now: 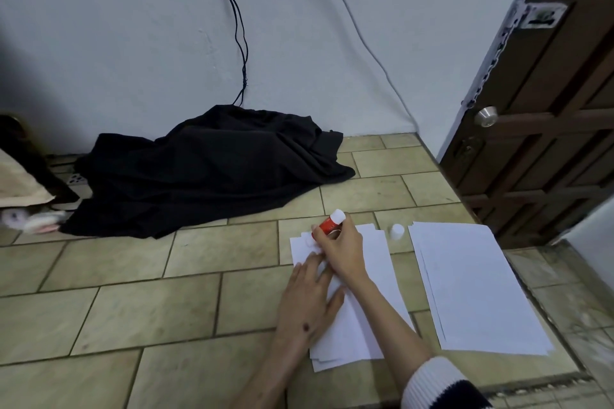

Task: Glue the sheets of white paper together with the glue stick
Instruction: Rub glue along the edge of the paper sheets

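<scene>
Right hand (342, 247): fingers clenched round a red cylindrical glue stick (327, 225), tilted, tip down on the sheets (375, 279). Left hand (307, 300): fingers flat and spread, pressing the same smooth white stack. Beyond: white cap (396, 231) upright on glazed tile floor (133, 302), then a second stack (471, 285) well apart.

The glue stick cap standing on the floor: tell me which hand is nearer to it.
Right. The right hand, gripping the glue stick, is just left of the cap. The left hand lies flat on the paper stack, lower and farther left.
</scene>
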